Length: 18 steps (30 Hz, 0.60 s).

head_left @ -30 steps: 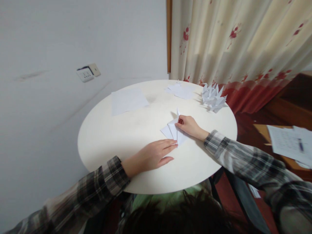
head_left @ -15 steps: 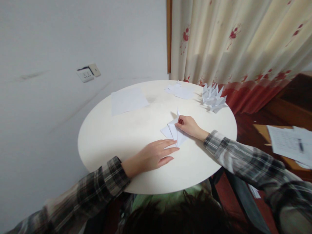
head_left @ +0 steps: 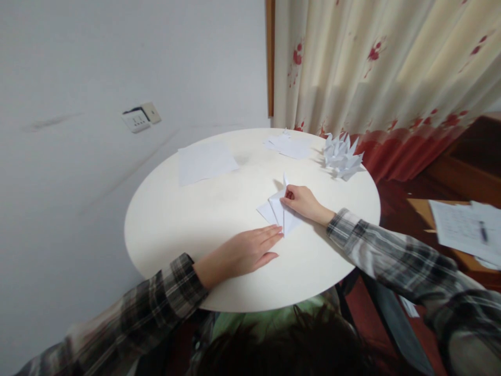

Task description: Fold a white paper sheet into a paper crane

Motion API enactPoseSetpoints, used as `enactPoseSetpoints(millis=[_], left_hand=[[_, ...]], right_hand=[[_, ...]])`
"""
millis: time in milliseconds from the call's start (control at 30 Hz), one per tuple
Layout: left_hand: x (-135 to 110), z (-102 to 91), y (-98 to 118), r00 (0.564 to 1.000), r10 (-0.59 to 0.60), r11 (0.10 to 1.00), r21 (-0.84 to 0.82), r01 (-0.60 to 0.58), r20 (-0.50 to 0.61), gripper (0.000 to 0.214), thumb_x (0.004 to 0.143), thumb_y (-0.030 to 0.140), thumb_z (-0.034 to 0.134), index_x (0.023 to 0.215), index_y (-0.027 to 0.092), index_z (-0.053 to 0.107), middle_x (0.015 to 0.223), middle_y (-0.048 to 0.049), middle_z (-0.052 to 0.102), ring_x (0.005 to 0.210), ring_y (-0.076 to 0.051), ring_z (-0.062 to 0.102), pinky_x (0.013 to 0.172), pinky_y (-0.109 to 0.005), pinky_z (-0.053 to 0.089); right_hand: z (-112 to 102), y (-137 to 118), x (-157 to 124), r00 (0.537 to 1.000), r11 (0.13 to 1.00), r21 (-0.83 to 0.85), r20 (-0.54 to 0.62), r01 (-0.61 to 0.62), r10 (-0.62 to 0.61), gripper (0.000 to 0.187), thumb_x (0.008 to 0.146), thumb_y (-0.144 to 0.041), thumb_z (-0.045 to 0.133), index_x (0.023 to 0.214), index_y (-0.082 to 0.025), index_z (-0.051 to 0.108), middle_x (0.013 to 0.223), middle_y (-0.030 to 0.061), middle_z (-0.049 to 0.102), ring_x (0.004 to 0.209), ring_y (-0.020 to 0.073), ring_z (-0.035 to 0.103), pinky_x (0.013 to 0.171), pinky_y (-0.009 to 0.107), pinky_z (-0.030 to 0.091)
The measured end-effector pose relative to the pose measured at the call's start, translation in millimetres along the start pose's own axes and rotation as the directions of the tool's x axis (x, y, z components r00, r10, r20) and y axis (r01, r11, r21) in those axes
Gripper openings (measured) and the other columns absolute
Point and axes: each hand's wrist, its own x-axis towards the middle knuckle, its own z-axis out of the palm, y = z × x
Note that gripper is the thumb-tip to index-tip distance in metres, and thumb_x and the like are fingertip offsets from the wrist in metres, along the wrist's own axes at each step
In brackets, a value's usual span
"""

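Round table (head_left: 176, 224): left hand (head_left: 242, 253) flat on folded paper (head_left: 276, 210) 6 o'clock tip; right hand (head_left: 303, 202) pinches flap. Slip would skew crease.

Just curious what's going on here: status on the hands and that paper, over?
Left hand flat, fingertips at folded paper's near corner. Right hand pinching its raised flap. Flat sheet, folded shapes farther off.
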Motion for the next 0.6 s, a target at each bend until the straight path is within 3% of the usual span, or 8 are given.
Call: enactPoseSetpoints(millis=[600], left_hand=[[-0.1, 2.2, -1.6, 0.999, -0.034, 0.999, -0.028, 0.034, 0.012, 0.040, 0.094, 0.031, 0.038, 0.126, 0.007, 0.044, 0.133, -0.0153, 0.048, 0.125, -0.021, 0.043, 0.105, -0.037, 0.037]], right_hand=[[1.1, 1.8, 1.1, 1.000, 1.000, -0.003, 0.001, 0.010, -0.010, 0.010, 0.078, -0.024, 0.058, 0.074, -0.014, 0.060, 0.067, 0.0037, 0.062, 0.060, 0.0125, 0.050, 0.057, 0.024, 0.031]])
